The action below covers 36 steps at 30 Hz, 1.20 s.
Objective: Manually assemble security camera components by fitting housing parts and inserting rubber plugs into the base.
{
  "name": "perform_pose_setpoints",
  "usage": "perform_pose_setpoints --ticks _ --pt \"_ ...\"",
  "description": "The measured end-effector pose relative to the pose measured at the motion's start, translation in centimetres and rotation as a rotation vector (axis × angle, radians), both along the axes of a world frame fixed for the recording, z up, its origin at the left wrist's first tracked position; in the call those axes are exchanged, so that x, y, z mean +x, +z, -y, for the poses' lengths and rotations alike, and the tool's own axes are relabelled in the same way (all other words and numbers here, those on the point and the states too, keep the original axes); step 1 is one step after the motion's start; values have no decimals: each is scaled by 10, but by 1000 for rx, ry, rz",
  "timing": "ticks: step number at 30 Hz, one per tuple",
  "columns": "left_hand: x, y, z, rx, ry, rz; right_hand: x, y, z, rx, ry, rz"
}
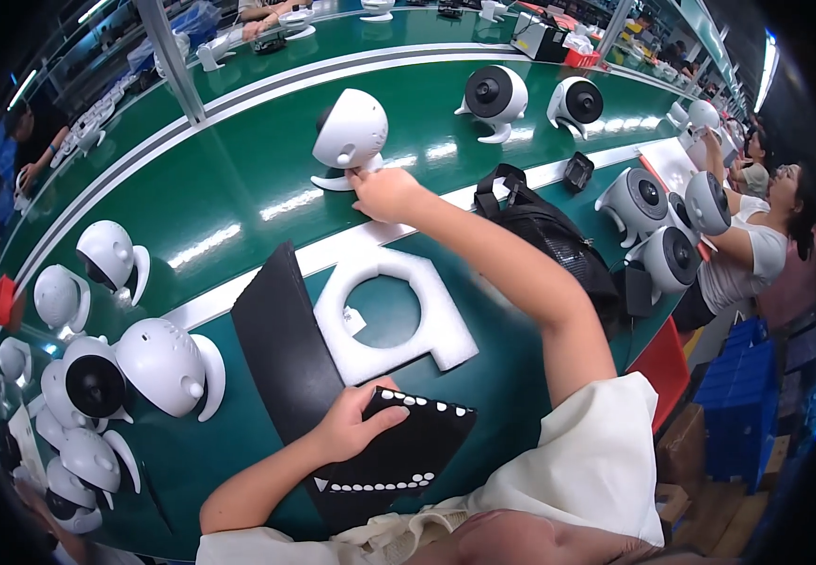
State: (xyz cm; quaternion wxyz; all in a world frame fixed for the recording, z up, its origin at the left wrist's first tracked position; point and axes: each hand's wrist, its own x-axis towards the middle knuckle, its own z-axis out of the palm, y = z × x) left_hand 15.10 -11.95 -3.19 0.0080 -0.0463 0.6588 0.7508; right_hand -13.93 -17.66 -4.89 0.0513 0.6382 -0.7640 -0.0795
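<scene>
My right hand (391, 193) reaches out to the green belt, its fingers closed at the stand of a white rounded device (356, 127). The device sits upright on its curved foot; my fingers hide part of the stand. Close to my body, my left hand (356, 424) grips a black sheet (417, 447) edged with rows of white oval pads, thumb on top. A larger black panel (281, 339) lies partly under that forearm. Beyond the sheet rests a white foam frame (333, 311) with a round opening, a small white tag inside it.
Several white devices, one of them large (168, 367), crowd the table's left side. More stand at the right near a co-worker (756, 235). A black bag (549, 235) lies beneath my right forearm. Two devices sit on the belt (248, 207) farther right, beside a metal rail.
</scene>
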Motion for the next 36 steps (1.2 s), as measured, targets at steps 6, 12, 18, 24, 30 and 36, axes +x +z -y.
perform_pose_setpoints --ticks 6,12,18,24,30,36 --pt "-3 -5 1 34 30 26 -94 47 -14 337 -301 179" --pt "-11 -15 4 41 22 58 -264 -42 -98 -127 -646 -304" --pt "-9 -17 6 3 76 27 -273 -30 -96 10 -172 -625" --pt "-10 -16 3 11 49 12 -281 -31 -113 -13 -151 -565" --pt "-10 -12 3 -25 53 -38 -253 4 -104 -490 -752 31" --pt "-18 -17 4 -39 -36 1 -371 -12 -142 -1449 -1156 158"
